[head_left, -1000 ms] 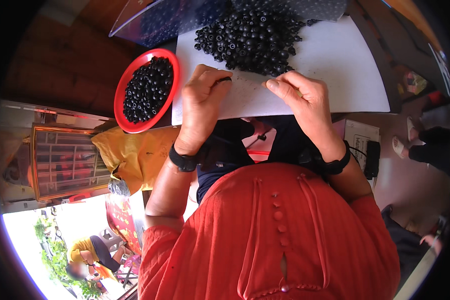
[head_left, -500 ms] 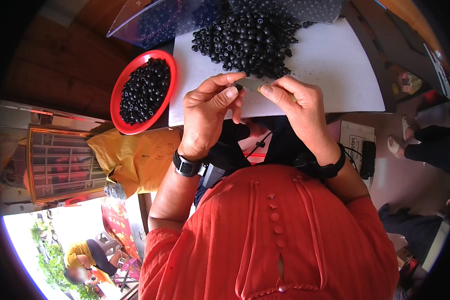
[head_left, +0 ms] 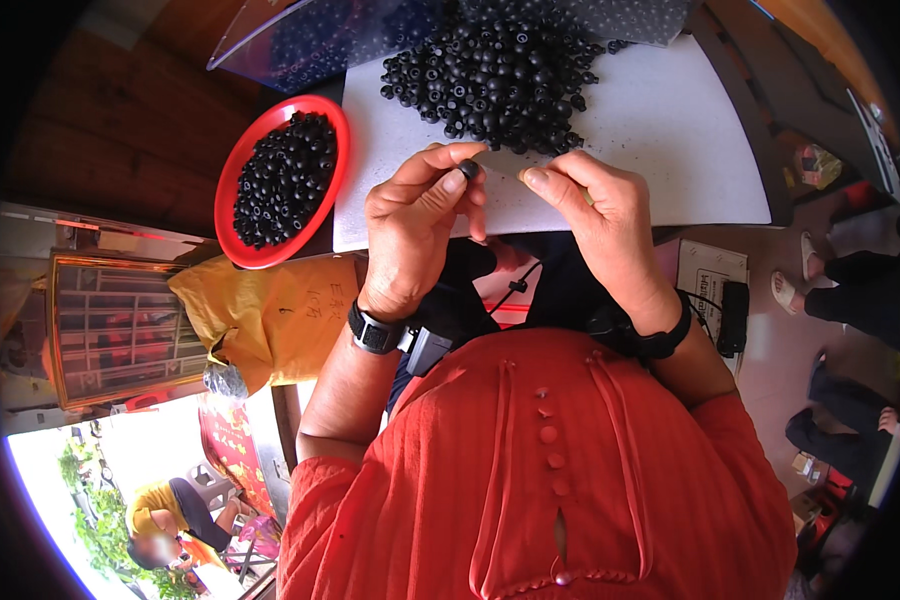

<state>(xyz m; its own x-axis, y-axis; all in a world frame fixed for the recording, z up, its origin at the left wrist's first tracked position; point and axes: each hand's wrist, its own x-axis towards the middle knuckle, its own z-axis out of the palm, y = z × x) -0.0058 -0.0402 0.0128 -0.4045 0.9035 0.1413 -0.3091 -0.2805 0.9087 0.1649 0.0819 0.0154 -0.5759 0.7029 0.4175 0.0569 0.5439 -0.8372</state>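
Pinching black bead (head_left: pixel 469 168), left hand (head_left: pixel 415 230); right hand (head_left: pixel 595 215) just beside.

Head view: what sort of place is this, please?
Probably a small home workshop or shopfront open to the street: a white work board heaped with black beads, a red bowl of more, greenery outside.

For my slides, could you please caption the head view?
Left hand pinches a small black round bead near the right hand, above a white board.
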